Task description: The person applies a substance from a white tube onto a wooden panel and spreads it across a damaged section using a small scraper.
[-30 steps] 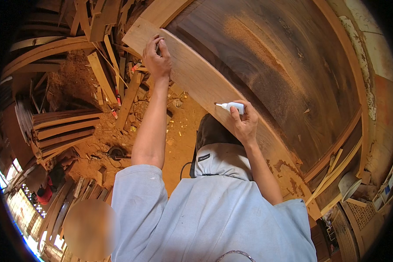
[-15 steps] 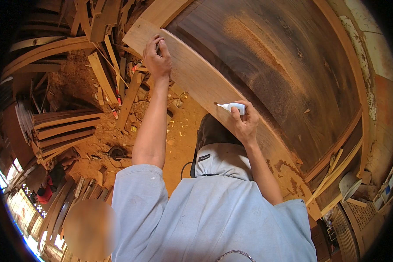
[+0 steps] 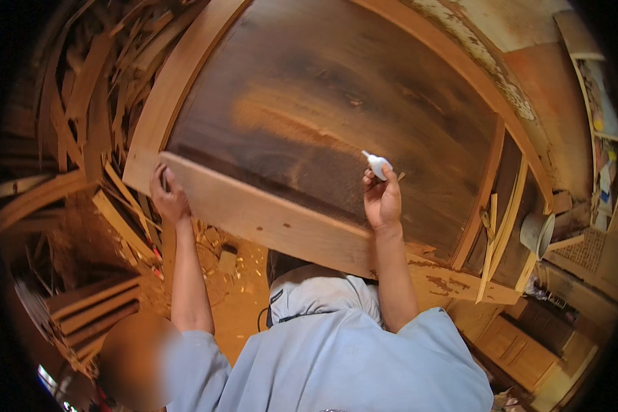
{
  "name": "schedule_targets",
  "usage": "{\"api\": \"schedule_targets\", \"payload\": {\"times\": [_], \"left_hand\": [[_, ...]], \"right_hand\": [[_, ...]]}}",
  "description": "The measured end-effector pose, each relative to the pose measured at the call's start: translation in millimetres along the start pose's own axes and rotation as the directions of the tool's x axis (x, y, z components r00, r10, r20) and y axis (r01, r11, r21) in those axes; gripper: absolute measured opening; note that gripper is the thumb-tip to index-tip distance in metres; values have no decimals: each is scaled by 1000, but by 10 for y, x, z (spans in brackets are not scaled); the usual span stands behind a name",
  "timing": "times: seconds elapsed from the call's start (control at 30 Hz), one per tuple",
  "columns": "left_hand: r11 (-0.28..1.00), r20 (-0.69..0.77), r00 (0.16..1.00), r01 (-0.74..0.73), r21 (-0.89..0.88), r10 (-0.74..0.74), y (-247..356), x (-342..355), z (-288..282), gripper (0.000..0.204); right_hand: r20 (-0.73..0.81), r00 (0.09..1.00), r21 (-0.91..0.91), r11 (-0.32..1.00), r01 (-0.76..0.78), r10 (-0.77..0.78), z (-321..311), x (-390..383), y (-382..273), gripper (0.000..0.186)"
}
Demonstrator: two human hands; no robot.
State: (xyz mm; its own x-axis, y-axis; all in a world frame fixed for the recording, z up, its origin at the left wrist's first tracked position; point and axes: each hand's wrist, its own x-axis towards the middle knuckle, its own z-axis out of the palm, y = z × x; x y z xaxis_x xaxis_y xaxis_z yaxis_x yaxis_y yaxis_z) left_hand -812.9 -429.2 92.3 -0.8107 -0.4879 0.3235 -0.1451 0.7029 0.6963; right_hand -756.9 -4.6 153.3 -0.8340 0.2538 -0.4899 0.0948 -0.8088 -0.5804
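Note:
My right hand (image 3: 383, 206) grips a small white squeeze bottle (image 3: 378, 167) with a narrow nozzle, held above the dark panel (image 3: 309, 82) with its tip toward the upper left. My left hand (image 3: 169, 196) rests at the left end of a pale wooden rail (image 3: 233, 196). Its fingers curl toward the thumb, with a dark spot between them; what they hold, if anything, cannot be made out. The rail runs along the near side of the panel and bears two small dark marks. Reddish-brown sawdust (image 3: 281, 117) lies streaked over the panel.
Scrap wood (image 3: 93, 89) is heaped at the far left, with stacked curved boards (image 3: 96, 312) below it. Thin strips (image 3: 505, 226) and a pale round container (image 3: 537, 233) sit on the right. Shelving (image 3: 604, 151) stands at the far right.
My right hand has lifted the bottle off the rail and over the panel, its nozzle now tilted upward. My left hand stays by the rail's left end. The whole view has shifted.

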Motion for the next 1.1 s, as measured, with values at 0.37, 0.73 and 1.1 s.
{"api": "schedule_targets", "payload": {"times": [0.37,0.73,1.1], "left_hand": [[996,73,996,57,-66,-52,-18,16,70,31],[973,94,990,-121,194,104,-1,55,96,42],[938,208,978,-89,335,19,203,95,113,45]], "right_hand": [[-201,896,-197,912,359,-396,-214,832,-784,32],[129,856,-804,452,386,-501,55,1219,-304,28],[125,846,-891,317,326,-519,89,1316,-197,29]]}}
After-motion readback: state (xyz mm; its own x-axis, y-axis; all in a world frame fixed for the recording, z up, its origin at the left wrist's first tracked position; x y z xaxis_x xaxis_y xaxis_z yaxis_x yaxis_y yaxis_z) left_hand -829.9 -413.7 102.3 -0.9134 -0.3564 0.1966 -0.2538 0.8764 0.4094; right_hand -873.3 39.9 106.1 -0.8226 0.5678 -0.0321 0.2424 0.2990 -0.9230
